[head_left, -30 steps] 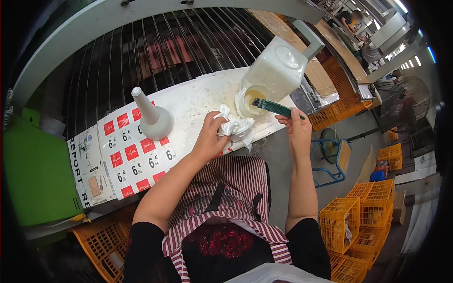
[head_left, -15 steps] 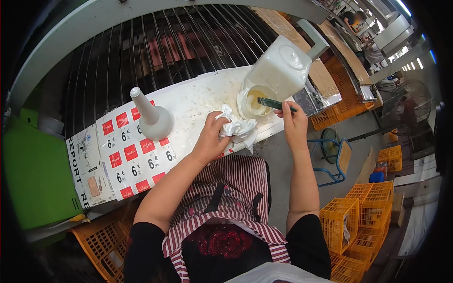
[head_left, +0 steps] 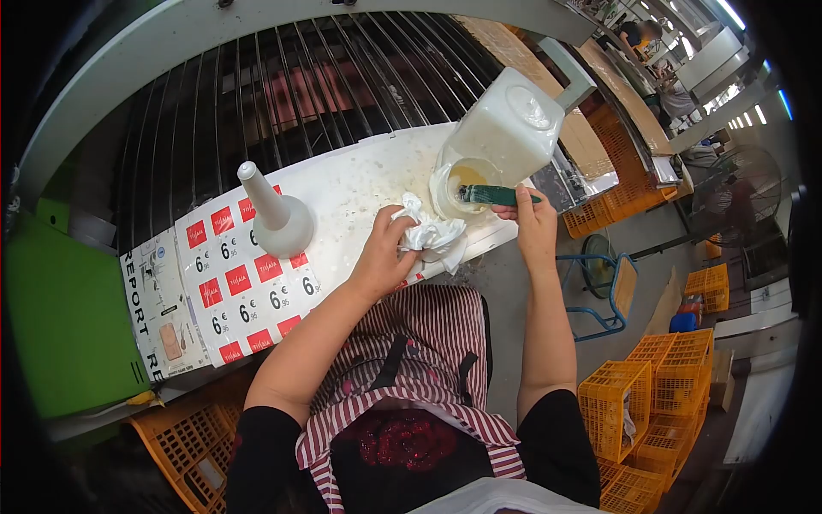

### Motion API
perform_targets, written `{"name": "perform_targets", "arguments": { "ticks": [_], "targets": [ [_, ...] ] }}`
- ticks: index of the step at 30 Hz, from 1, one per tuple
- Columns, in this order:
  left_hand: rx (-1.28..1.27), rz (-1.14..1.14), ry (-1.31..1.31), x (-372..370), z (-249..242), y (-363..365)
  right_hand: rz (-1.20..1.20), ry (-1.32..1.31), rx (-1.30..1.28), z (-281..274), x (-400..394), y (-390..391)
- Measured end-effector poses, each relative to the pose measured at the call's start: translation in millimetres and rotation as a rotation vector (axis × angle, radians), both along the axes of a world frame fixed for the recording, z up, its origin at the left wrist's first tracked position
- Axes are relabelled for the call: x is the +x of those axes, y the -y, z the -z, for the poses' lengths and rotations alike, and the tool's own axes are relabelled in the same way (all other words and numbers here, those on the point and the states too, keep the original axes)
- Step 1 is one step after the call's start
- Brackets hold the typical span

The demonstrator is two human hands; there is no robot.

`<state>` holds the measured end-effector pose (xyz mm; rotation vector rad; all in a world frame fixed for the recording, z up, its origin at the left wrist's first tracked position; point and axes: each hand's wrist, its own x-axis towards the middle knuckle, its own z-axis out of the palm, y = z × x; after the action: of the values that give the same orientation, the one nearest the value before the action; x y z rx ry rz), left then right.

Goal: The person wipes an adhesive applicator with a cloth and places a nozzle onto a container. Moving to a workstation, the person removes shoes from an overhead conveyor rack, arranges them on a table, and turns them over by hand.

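My left hand (head_left: 383,254) is closed on a crumpled white cloth (head_left: 437,237), which rests on the white board (head_left: 360,184). The green handle of a brush (head_left: 494,195) is pinched in my right hand (head_left: 535,224). The brush's far end reaches into the mouth of an open white tub (head_left: 443,190) with yellowish stuff inside. Right behind the tub stands a large translucent jug (head_left: 509,120). A grey-white bottle with a long neck (head_left: 285,224) stands upright on the left part of the board, by a sheet of red and white price labels (head_left: 245,281).
Dark metal bars (head_left: 300,94) run behind the board. A green panel (head_left: 68,317) is at the left. To the right are a blue-framed stool (head_left: 623,291), stacked orange crates (head_left: 655,394) and a fan (head_left: 743,193). Another person (head_left: 635,36) is far off at upper right.
My right hand has tilted the brush flatter, and its green handle now lies nearly level across the tub's rim. My left hand and the cloth have hardly moved.
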<state>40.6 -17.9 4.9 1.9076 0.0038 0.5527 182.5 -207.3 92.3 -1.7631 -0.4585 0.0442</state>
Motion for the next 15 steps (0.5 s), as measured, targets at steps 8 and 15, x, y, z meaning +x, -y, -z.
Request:
{"name": "perform_targets", "arguments": {
  "ticks": [8,15],
  "targets": [
    [-0.004,0.002,-0.013,0,-1,0,0.058,-0.160,0.236,17,-8,7],
    [0.000,-0.004,-0.018,1,1,0,0.088,-0.332,0.454,34,-14,-1]
  ]
}}
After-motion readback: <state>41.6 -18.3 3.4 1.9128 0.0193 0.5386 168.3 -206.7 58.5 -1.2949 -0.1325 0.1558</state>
